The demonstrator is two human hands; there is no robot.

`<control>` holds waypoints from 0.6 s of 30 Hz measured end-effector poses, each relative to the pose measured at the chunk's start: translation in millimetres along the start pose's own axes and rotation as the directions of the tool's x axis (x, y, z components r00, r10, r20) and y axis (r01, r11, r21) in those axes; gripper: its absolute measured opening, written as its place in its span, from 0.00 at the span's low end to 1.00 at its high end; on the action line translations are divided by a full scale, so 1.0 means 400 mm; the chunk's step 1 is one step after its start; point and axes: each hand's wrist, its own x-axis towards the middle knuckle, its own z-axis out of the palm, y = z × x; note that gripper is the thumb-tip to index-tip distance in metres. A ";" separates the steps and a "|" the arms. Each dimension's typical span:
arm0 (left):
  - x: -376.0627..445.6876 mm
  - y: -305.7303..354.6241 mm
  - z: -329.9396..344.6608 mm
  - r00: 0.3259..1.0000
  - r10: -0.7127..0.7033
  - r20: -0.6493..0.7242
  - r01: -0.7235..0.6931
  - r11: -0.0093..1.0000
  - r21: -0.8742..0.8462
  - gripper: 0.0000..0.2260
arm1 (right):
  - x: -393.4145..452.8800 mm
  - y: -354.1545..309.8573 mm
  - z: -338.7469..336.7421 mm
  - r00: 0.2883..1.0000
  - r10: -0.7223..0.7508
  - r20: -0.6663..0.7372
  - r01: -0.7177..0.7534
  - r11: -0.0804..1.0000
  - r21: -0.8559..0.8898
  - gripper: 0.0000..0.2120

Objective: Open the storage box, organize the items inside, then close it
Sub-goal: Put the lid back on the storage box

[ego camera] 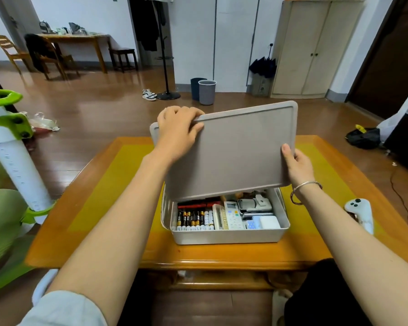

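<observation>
We record: a wooden table [99, 234] with yellow inlay; a white controller [360, 211] at its right edge; two bins [204, 90] by the far wall; sneakers [149, 94] beside a coat stand [165, 67]; a beige cabinet [313, 50]; a folded umbrella [263, 64].

Matt grey plastic lid [231, 149] and box [226, 237]; glossy varnished wooden table [198, 257].

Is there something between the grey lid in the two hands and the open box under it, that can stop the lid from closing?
Nothing visible blocks it. The flat grey plastic lid, held by the left hand and right hand, hangs tilted over the grey storage box. The batteries and white remote seem below its rim.
</observation>
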 end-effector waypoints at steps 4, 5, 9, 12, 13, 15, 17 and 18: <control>-0.069 0.010 0.060 0.945 -0.322 -0.064 0.327 0.942 0.082 0.27 | -0.004 0.027 -0.009 0.997 0.078 -0.022 -0.077 0.997 0.009 0.20; -0.095 0.009 0.076 0.892 -0.451 -0.036 0.452 0.891 0.045 0.29 | -0.005 0.035 -0.012 0.994 0.100 -0.032 -0.099 0.995 0.021 0.23; -0.185 -0.008 0.124 0.753 -0.654 0.072 0.657 0.752 -0.054 0.23 | -0.007 0.061 -0.028 0.981 0.176 -0.080 -0.176 0.984 0.004 0.23; -0.221 -0.021 0.151 0.758 -0.643 0.110 0.651 0.757 -0.051 0.17 | -0.007 0.085 -0.025 0.963 0.253 -0.096 -0.253 0.967 0.012 0.26; -0.227 -0.028 0.158 0.754 -0.644 0.127 0.653 0.755 -0.049 0.16 | -0.006 0.096 -0.023 0.955 0.276 -0.109 -0.276 0.961 0.011 0.24; -0.234 -0.047 0.169 0.738 -0.655 0.163 0.667 0.745 -0.030 0.15 | -0.006 0.119 -0.018 0.943 0.307 -0.127 -0.310 0.951 -0.002 0.16; -0.243 -0.070 0.180 0.710 -0.676 0.196 0.689 0.724 0.001 0.15 | -0.014 0.135 -0.009 0.933 0.340 -0.117 -0.346 0.937 -0.035 0.06; -0.249 -0.079 0.187 0.694 -0.689 0.211 0.702 0.712 0.017 0.15 | -0.023 0.140 -0.005 0.928 0.353 -0.116 -0.361 0.931 -0.059 0.04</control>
